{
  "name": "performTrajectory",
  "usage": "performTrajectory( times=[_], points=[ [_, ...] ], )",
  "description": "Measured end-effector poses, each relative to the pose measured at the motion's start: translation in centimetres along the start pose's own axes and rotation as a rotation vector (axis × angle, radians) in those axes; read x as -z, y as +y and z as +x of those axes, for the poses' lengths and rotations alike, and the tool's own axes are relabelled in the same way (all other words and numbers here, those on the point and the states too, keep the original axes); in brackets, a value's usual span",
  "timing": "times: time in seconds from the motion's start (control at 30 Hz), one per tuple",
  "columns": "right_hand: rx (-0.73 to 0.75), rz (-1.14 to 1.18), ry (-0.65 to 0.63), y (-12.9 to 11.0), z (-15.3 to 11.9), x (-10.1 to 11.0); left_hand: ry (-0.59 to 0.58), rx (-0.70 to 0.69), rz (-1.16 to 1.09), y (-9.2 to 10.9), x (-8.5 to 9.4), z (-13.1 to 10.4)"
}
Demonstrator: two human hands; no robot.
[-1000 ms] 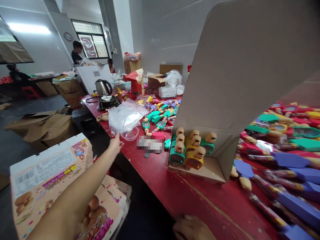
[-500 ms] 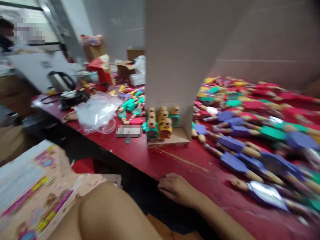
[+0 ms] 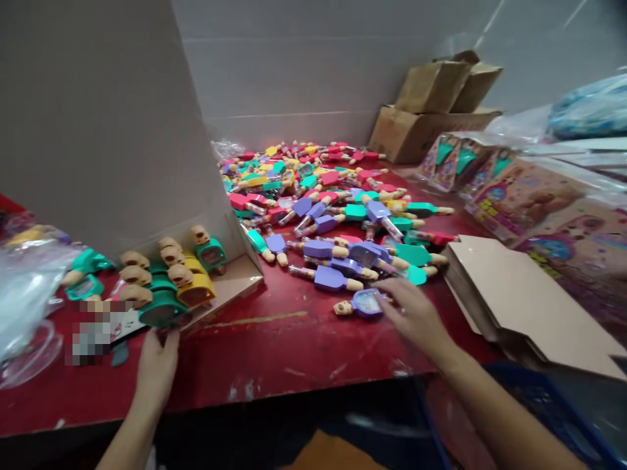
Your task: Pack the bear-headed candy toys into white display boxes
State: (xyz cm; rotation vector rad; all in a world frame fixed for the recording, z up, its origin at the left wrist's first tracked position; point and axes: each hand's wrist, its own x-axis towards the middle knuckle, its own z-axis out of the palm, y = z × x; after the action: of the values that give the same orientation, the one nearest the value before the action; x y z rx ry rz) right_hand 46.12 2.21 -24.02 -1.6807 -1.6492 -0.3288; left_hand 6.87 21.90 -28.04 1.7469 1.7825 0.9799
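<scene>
- The open box (image 3: 235,277) is touched at its front edge by the left hand (image 3: 157,369), fingers loosely extended;
- the purple toy (image 3: 365,303) is met by the right hand (image 3: 416,316), fingers spread, nothing grasped.

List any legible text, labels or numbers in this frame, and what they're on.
None legible.
Printed cartons at the right: coloured lettering, too blurred to read.
Item by the left hand: pixelated patch, unreadable.
Toys by the right hand: no readable marks.
</scene>
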Motion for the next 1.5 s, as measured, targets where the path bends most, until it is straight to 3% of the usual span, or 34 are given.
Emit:
performTrajectory(
  times=[0.1,0.2,0.33,0.43,0.57,0.73,0.87,1.0,1.1,1.23,1.3,1.4,1.5],
  points=[
    [-0.022,-0.175,0.054,3.7,3.3,-0.9,-0.012,-0.062,0.076,1.1,0.2,0.4],
    [-0.14,-0.311,0.057,7.2,6.7,-1.2,0.011,-0.095,0.122,1.4,1.3,-0.3],
    [-0.314,-0.352,-0.006,11.2,10.2,0.0,-0.094,-0.028,0.16,-0.4,3.2,-2.7],
    [-0.404,-0.321,-0.088,12.1,11.9,0.1,-0.14,0.023,0.144,-1.3,4.1,-5.1],
    [-0.355,-0.153,-0.246,8.6,14.1,-3.0,-0.122,0.093,0.144,-1.4,3.8,-7.1],
    [-0.076,0.056,-0.5,-0.4,16.4,-11.8,-0.05,0.043,0.062,-1.4,3.0,-7.1],
    [-0.07,0.019,-0.487,-6.0,15.9,-17.9,-0.057,-0.035,0.042,-1.2,3.2,-7.5],
    [-0.1,0.022,-0.435,-7.6,14.7,-19.7,-0.042,-0.003,0.013,-1.8,3.8,-9.4],
    [-0.137,0.08,-0.416,-6.7,14.8,-19.1,0.086,-0.094,0.099,-2.9,4.2,-11.4],
    [-0.291,0.209,-0.295,-4.3,15.4,-16.2,0.107,-0.448,0.229,-3.5,4.4,-13.2],
    [-0.378,0.26,-0.168,-3.2,15.1,-13.4,0.001,-0.639,0.186,-2.3,4.1,-13.1],
    [-0.446,0.317,0.02,-2.9,13.4,-7.9,-0.329,-0.838,-0.004,1.6,2.9,-12.5],
    [-0.51,0.442,0.203,-4.8,10.8,-3.3,-0.603,-0.792,-0.206,6.5,0.6,-12.0]
  ],
)
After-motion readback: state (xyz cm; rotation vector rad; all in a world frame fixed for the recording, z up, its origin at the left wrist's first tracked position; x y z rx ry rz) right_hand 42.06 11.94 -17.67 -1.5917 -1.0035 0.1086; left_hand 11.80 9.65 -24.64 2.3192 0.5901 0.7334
